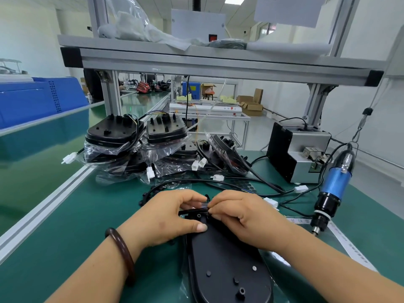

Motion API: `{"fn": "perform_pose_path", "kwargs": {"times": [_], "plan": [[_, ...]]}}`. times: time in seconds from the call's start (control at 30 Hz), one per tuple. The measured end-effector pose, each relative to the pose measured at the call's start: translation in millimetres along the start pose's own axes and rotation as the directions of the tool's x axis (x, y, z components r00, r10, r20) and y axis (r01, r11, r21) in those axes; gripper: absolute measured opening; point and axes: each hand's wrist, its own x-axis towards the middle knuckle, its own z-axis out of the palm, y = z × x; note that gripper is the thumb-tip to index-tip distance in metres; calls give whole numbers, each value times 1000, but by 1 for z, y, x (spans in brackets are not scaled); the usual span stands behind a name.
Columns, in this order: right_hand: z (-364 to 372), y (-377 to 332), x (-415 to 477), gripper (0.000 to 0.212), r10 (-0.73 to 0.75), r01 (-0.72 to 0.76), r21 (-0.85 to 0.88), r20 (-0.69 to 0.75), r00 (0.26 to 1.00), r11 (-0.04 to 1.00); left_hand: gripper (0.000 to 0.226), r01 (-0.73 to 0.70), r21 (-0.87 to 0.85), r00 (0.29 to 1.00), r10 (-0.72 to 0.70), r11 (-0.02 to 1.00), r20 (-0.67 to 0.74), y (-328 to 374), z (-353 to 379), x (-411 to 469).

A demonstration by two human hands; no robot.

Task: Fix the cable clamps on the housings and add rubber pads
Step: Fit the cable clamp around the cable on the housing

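A black oval housing (225, 267) lies back-up on the green mat in front of me. Its black cable (190, 211) runs across the far end. My left hand (172, 217) holds that cable, with the thumb pressed on the housing. My right hand (242, 215) pinches a small black cable clamp (206, 199) against the cable at the housing's far end. The clamp is mostly hidden by my fingers. A strip of black clamps (150, 193) lies just beyond my left hand. A sheet of round black rubber pads (244, 186) lies behind my right hand.
Several bagged housings (135, 138) with cables and white connectors are stacked at the back of the mat. A blue electric screwdriver (332, 186) hangs at the right, in front of a grey screw feeder (306, 149). A blue crate (39, 99) stands far left. An aluminium shelf frame (218, 64) runs overhead.
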Motion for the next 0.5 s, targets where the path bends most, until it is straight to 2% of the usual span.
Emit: {"fn": "perform_pose_path", "kwargs": {"times": [0.13, 0.3, 0.5], "plan": [[1, 0, -5, 14, 54, -51, 67, -51, 997, 996, 40, -21, -26, 1000, 21, 999, 4, 2, 5, -1], [3, 2, -8, 13, 82, -72, 105, -89, 993, 992, 30, -42, 23, 994, 44, 999, -99, 5, 11, -1], [7, 5, -11, 13, 64, -44, 117, -174, 983, 992, 33, -6, 103, 990, 20, 995, -140, 6, 14, -1]]}}
